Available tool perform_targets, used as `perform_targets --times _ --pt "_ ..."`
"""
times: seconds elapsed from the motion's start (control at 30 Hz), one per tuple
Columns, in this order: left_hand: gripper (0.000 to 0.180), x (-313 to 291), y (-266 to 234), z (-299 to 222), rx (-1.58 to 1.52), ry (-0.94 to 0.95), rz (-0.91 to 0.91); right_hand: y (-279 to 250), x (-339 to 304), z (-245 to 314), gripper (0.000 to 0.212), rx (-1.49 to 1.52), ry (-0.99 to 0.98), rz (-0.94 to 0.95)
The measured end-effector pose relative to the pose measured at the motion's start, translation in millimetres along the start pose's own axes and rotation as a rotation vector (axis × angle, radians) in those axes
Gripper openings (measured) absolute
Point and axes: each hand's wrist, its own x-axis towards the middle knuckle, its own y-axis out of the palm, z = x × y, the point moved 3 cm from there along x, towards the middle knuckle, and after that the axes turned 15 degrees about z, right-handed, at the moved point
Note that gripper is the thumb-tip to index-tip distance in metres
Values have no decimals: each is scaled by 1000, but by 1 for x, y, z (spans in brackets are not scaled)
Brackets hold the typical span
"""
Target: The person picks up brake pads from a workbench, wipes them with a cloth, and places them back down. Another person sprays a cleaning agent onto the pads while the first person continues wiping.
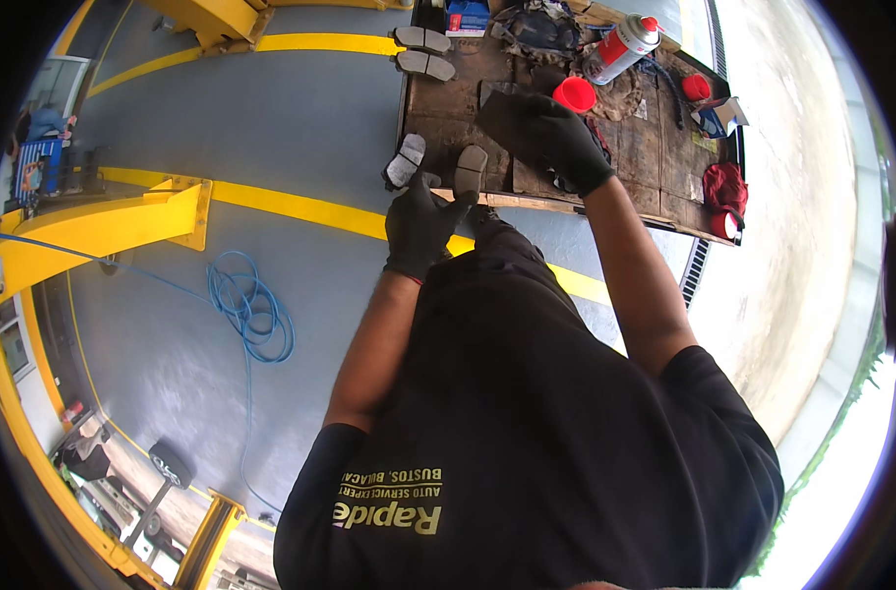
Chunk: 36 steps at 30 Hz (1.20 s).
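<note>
Both my hands wear dark gloves. My left hand (420,228) is at the near left corner of the worktop, thumb and forefinger spread apart. Its forefinger reaches a grey brake pad (405,162) lying at the corner, and its thumb tip is by the lower end of a brownish brake pad (471,170). Over the worktop, my right hand (564,143) is closed on a dark flat sheet (503,116), perhaps sandpaper; its fingertips blend into the dark sheet. Two more brake pads (424,66) lie at the far left edge.
The worn brown worktop (655,182) carries a spray can (622,49), a red cap (574,95), dark rags (537,31), a blue box (467,18) and a red cloth (725,189). Left of me stand yellow lift arms (104,236); a coiled blue hose (251,307) lies on the grey floor.
</note>
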Motion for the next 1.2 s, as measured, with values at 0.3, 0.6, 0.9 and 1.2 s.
perform_targets --times 0.3,0.6,0.9,1.2 --pt "67 14 25 -7 114 63 51 6 8 -47 43 -583 107 73" --pt "60 16 37 -12 132 51 52 16 20 -32 24 -1688 -393 246" --pt "68 0 56 -17 188 -50 -71 39 48 -15 28 -1370 -190 251" --pt "64 -9 82 -28 68 -83 -331 27 62 -43 33 -1307 -253 376"
